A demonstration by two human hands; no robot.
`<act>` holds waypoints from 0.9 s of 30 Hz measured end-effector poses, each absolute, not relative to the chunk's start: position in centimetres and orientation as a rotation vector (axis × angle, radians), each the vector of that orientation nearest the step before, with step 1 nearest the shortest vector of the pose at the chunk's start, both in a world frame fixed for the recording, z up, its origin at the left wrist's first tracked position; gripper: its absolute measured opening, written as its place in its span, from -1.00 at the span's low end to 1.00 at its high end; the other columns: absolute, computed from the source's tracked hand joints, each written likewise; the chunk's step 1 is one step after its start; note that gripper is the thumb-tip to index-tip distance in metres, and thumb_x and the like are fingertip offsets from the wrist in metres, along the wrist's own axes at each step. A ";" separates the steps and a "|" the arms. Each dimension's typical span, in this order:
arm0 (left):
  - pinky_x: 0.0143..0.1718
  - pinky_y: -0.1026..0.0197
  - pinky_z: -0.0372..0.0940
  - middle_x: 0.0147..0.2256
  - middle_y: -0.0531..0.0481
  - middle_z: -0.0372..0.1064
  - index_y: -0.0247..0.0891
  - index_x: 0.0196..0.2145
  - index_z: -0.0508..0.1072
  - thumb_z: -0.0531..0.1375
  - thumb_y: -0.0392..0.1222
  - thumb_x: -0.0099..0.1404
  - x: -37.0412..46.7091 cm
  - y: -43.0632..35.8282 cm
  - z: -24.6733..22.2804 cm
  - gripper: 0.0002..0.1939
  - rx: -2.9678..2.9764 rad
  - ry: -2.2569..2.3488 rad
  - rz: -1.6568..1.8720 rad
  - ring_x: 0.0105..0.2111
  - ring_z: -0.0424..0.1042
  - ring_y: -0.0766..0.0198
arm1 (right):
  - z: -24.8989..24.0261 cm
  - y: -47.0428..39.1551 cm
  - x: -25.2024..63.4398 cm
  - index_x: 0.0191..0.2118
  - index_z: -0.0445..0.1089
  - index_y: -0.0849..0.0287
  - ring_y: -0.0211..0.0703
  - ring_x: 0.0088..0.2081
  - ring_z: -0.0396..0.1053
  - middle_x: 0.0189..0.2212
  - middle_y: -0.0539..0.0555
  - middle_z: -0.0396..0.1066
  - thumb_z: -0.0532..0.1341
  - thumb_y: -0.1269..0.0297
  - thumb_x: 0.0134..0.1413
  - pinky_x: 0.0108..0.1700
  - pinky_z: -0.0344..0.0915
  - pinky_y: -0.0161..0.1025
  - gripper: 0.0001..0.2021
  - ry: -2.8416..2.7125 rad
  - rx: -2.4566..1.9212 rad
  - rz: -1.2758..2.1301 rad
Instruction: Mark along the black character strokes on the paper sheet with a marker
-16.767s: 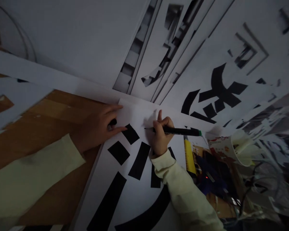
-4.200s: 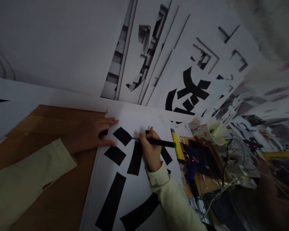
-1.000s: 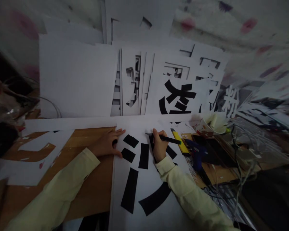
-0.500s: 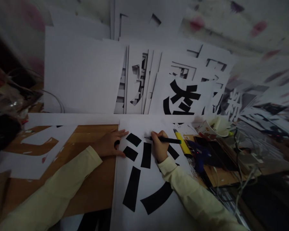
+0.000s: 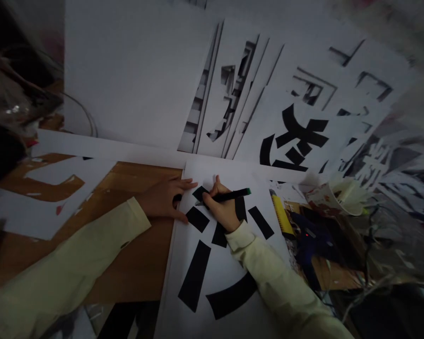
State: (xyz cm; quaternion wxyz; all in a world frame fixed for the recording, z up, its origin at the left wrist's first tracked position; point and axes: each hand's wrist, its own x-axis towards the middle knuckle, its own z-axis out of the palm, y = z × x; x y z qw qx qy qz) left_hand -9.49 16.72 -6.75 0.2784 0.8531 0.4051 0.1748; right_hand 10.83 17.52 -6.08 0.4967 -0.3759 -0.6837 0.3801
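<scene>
1. The right hand (image 5: 224,209) pinches a slim black pen with a green end (image 5: 239,193) between thumb and fingers, the green end pointing up and right.
2. The pen's pointed tip is over the upper part of a long white board (image 5: 178,301), in the gap between the top black four-sided patch (image 5: 199,191) and the lower black four-sided patch (image 5: 198,219). Whether the tip touches the surface I cannot tell.
3. The left hand (image 5: 162,198) is spread, thumb and forefinger apart, with its fingertips at the board's left edge, beside the two patches. A dark band (image 5: 177,198) shows on one finger.
4. Lower on the board lie a long tapering black stroke (image 5: 194,278) and a broad curved black stroke (image 5: 231,297), which runs partly under the right sleeve. A slanted black bar (image 5: 261,222) lies right of the right hand.
5. The board lies flat beside bare brown wood of the tabletop (image 5: 137,181); left of that is a white sheet with a curved cut-out (image 5: 42,226).
6. Right of the board are a yellow-and-black cutter (image 5: 281,216), a dark blue glue gun with a red light (image 5: 309,242) and a red-and-white paper cup (image 5: 321,200).
7. Behind, a large plain white panel (image 5: 127,70) stands upright, near a white panel with bold black strokes (image 5: 257,127).
</scene>
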 end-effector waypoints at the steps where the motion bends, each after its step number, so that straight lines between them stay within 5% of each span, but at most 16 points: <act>1: 0.32 0.07 -0.15 0.24 -0.10 0.15 -0.24 -0.56 0.37 0.35 0.25 -0.07 -9.6 16.8 -6.8 -0.52 2.285 1.074 0.474 0.27 0.08 -0.01 | -6.2 17.6 10.9 -0.66 0.07 0.09 -0.38 -0.65 0.00 -0.70 -0.23 0.04 0.21 0.42 -0.09 0.37 -0.20 0.15 -0.69 -1.675 -0.904 0.925; 27: 0.31 0.02 -0.12 0.24 -0.07 0.16 -0.22 -0.59 0.38 0.34 0.31 -0.11 -9.8 17.0 -7.7 -0.49 2.285 1.050 0.543 0.26 0.09 0.02 | -6.5 17.9 10.8 -0.68 0.09 0.08 -0.39 -0.65 0.02 -0.70 -0.24 0.06 0.22 0.42 -0.10 0.39 -0.25 0.09 -0.69 -1.723 -0.893 0.954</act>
